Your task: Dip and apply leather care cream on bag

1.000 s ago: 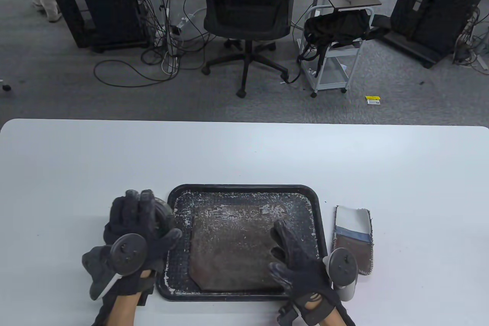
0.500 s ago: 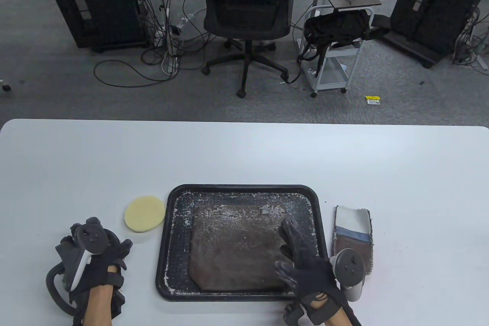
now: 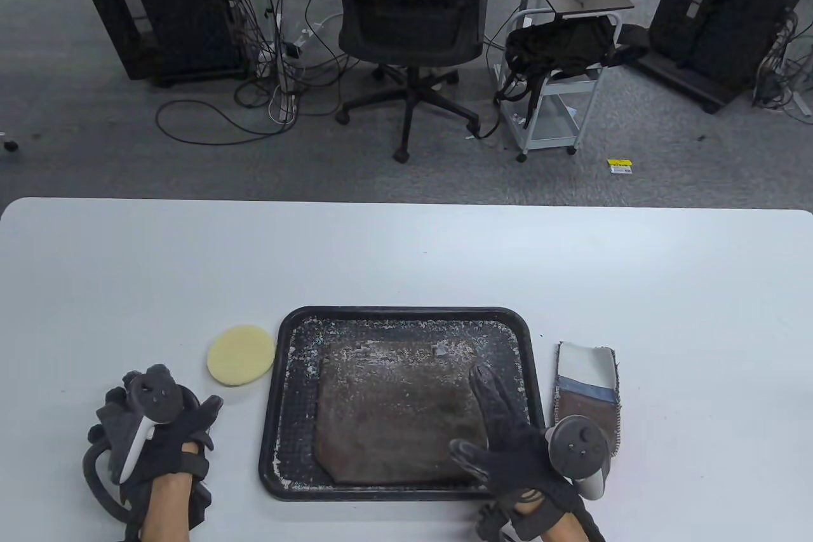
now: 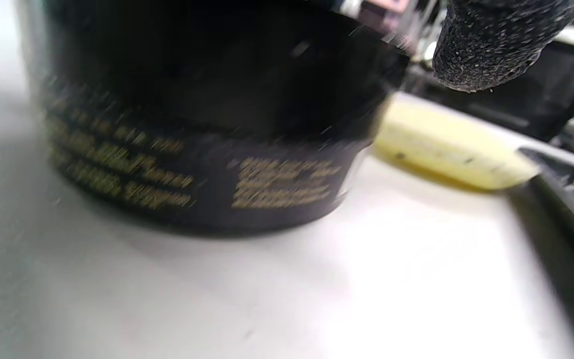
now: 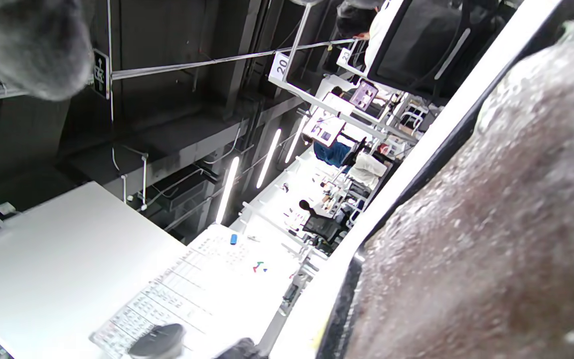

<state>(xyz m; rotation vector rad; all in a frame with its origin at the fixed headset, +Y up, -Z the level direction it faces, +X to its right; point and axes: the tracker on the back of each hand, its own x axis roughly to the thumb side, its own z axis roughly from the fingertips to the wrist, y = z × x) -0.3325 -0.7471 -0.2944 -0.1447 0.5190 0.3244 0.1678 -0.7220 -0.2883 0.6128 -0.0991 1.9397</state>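
Observation:
A black cream jar with gold lettering stands on the white table at the lower left. My left hand covers it from above with fingers curled round it; one fingertip hangs beside its rim. A round yellow sponge lies flat just beyond it, next to the tray; the left wrist view shows the sponge behind the jar. The brown leather bag lies flat in the black tray. My right hand rests on the bag's right part with straight, spread fingers.
A folded cloth mitt in white, blue and brown lies right of the tray. White flecks cover the tray floor around the bag. Beyond the table's far edge stand an office chair and a small cart.
My left hand has carried the jar from beside the tray's left edge back to the lower left, uncovering the yellow sponge. My right hand's curled fingers have straightened on the bag.

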